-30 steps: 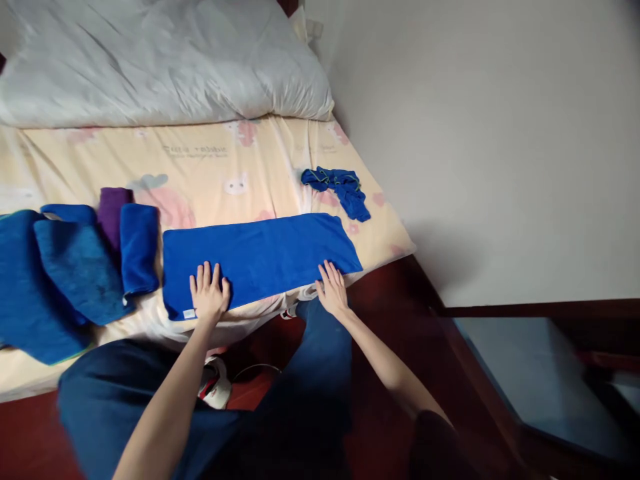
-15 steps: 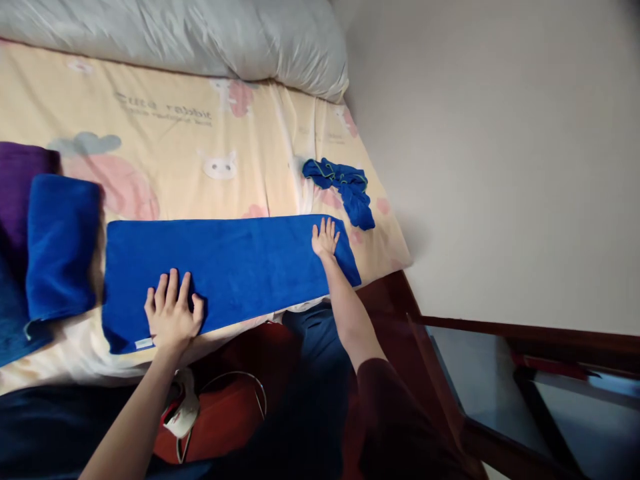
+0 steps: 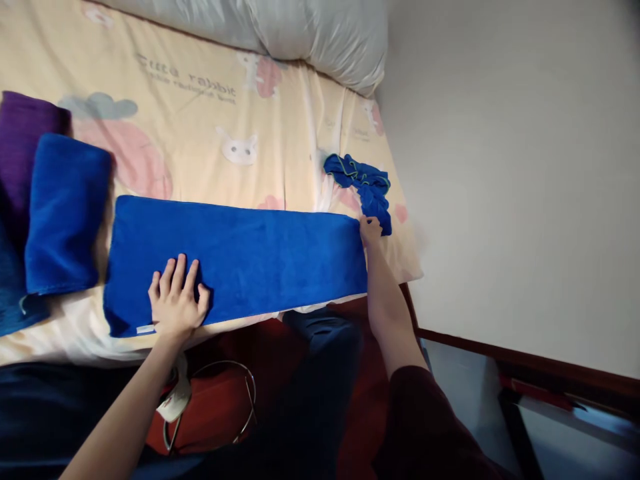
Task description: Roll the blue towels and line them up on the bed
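A long blue towel [image 3: 270,253] lies flat along the near edge of the bed, a small white tag at its lower left corner. My left hand [image 3: 177,300] presses on its left part, palm down with the fingers spread. At the far right end, my right hand [image 3: 371,231] is closed on the towel's upper right corner, fingers curled in a pinch. Just beyond that hand is a crumpled blue cloth [image 3: 357,175] with green edging. A folded blue towel [image 3: 70,213] sits left of the flat one, beside a purple towel [image 3: 31,143].
The bed's yellow printed sheet [image 3: 190,153] runs under everything. A grey bedding roll [image 3: 320,40] lies along the far side, and a plain wall [image 3: 510,167] rises on the right. Below the bed edge, a white object with a cord [image 3: 175,403] rests on a red surface.
My right hand has slid rightward from lying flat on the towel to gripping its far right corner. That end now lies straighter. My left hand stays on the towel; the view has shifted.
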A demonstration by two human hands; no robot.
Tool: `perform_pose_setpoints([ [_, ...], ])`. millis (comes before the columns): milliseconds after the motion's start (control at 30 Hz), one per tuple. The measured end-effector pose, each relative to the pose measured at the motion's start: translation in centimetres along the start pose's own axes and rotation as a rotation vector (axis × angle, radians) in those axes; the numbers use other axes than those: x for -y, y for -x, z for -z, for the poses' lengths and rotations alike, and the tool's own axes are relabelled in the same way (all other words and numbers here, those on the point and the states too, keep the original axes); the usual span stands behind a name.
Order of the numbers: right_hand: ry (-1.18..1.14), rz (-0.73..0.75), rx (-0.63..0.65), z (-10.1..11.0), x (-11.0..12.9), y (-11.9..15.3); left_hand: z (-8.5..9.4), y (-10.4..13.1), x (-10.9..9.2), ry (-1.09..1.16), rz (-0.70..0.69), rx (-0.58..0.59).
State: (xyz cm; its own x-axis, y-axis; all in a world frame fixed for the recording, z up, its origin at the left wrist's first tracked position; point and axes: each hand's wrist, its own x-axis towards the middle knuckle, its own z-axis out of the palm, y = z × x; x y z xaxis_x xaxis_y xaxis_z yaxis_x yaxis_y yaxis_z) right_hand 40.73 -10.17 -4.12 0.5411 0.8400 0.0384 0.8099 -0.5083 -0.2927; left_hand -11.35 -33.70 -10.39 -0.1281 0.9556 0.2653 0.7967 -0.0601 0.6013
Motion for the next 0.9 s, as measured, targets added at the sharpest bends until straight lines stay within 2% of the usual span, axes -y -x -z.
perform_pose_setpoints([
  [100,-0.072,-0.047,0.088,0.4,-0.2,-0.6,0.0,0.0,-0.2,-0.003,0.018,-0.004],
  [200,-0.166,-0.020,0.152,-0.3,0.0,-0.5,0.0,0.0,-0.3,-0.002,0.038,-0.005],
  [333,-0.330,0.033,0.077,-1.4,0.2,-0.6,0.0,0.0,-0.3,-0.008,0.026,-0.003],
  [467,-0.482,0.094,0.022,-1.2,0.5,-1.1,0.0,0.0,-0.3,-0.015,0.026,0.009],
  [567,-0.377,0.082,-0.092,-0.8,1.5,-0.4,0.0,0.0,-0.3,-0.029,0.021,0.003],
  [633,-0.215,0.090,-0.184,-0.9,3.0,1.6,-0.1,0.0,-0.2,-0.030,0.023,0.002],
  [700,-0.074,0.203,-0.181,-1.6,4.8,5.2,-0.1,0.0,-0.2,-0.027,0.024,-0.001],
  [800,0.060,0.485,0.003,-3.0,7.0,12.0,-0.1,-0.1,-0.3,-0.026,0.025,0.005],
  [833,0.097,0.536,0.059,-3.5,7.3,13.9,-0.1,-0.1,-0.3,-0.026,0.027,0.007],
  [900,0.146,0.528,0.143,-4.0,6.8,16.4,0.0,-0.1,-0.4,-0.024,0.031,0.010],
])
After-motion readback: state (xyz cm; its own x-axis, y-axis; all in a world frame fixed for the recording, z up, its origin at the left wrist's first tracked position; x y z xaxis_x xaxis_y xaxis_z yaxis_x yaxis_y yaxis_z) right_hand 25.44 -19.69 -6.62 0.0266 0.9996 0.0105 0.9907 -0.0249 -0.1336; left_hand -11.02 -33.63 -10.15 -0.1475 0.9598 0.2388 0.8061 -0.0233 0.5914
